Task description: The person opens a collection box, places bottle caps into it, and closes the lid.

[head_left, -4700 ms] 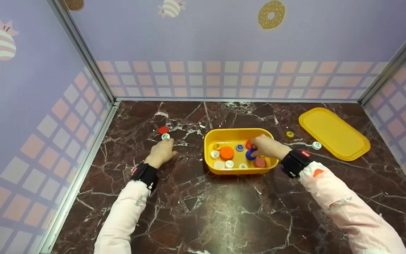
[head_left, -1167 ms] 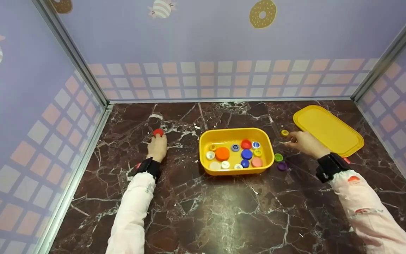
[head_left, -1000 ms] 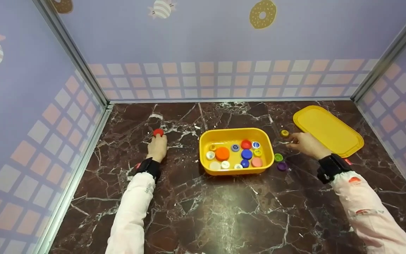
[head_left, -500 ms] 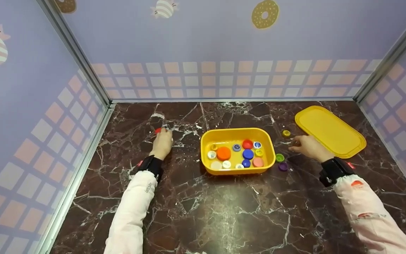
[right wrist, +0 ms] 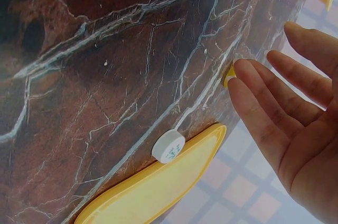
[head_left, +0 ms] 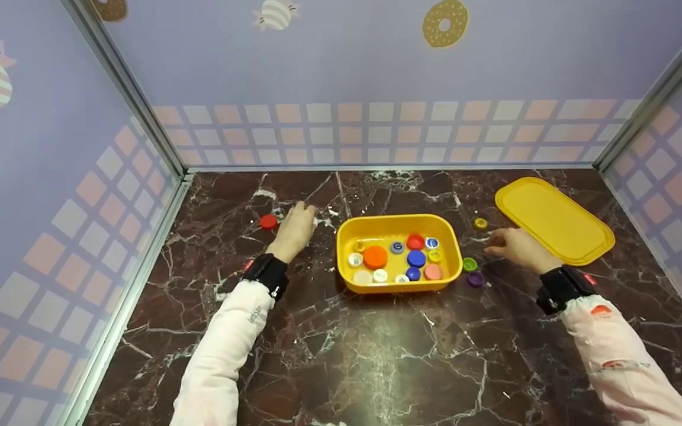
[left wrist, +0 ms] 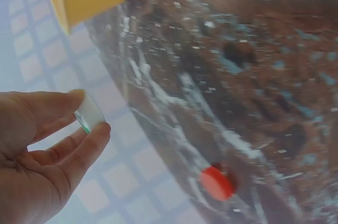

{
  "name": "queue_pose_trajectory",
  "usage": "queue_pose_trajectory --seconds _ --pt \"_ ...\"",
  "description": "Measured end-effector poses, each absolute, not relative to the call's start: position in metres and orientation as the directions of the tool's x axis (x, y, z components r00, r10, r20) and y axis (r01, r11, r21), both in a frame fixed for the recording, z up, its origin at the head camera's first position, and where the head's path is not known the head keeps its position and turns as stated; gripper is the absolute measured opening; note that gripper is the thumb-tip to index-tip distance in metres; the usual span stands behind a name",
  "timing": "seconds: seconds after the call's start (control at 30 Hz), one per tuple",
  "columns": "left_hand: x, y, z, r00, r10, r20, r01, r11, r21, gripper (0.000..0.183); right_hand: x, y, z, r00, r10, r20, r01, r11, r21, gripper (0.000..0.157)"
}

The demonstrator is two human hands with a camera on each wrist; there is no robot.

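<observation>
At four o'clock from the yellow box (head_left: 397, 289) lies the purple bottle cap (head_left: 475, 279), with the green bottle cap (head_left: 469, 264) just beyond, near the box wall. Inside the box, assorted caps lie spread over the floor, the large orange cap (head_left: 375, 257) among them.

At three o'clock the right hand (head_left: 516, 247) hovers much where it was half a second ago, its fingers loosely parted and grasping nothing visible. The right wrist view shows a printed white cap (right wrist: 169, 146) beside the yellow lid (head_left: 554, 220).

The left hand (head_left: 296, 229), at ten o'clock, is what has moved: it has come away from the red bottle cap (head_left: 268, 222), now uncovered behind it, and pinches a green-marked white cap (left wrist: 92, 112) between thumb and fingers. I judge that pick-up complete and its placing not yet done. The yellow bottle cap (head_left: 481, 223) sits untouched at two o'clock, short of the lid.
</observation>
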State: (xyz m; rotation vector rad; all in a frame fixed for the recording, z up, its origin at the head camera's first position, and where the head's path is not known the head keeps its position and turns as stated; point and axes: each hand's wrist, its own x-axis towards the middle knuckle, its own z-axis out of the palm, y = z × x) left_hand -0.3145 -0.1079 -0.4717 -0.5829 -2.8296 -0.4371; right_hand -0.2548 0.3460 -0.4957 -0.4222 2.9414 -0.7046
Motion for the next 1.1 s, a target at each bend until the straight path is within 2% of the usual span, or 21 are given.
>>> queue_pose_trajectory --seconds 0.17,0.37,0.8,1.1 --pt "-0.312 -0.094 -0.460 -0.862 0.396 0.318 0.473 0.853 0.221 0.013 -0.253 0.350 -0.495 -0.958 -0.287 -0.029 -0.240 0.849 -0.471 0.022" --pt "-0.304 -0.074 -0.454 -0.808 0.521 0.276 0.584 0.772 0.250 0.015 -0.249 0.355 -0.495 -0.957 -0.291 -0.011 -0.255 0.856 -0.450 0.019" --pt "-0.293 -0.018 -0.446 -0.688 0.725 -0.025 0.714 0.683 0.152 0.018 -0.244 0.364 -0.497 -0.964 -0.264 -0.033 -0.228 0.881 -0.414 0.024" --pt "-0.291 0.012 -0.452 -0.630 0.759 -0.163 0.733 0.650 0.200 0.027 -0.244 0.368 -0.502 -0.953 -0.302 -0.005 -0.272 0.866 -0.419 0.020"
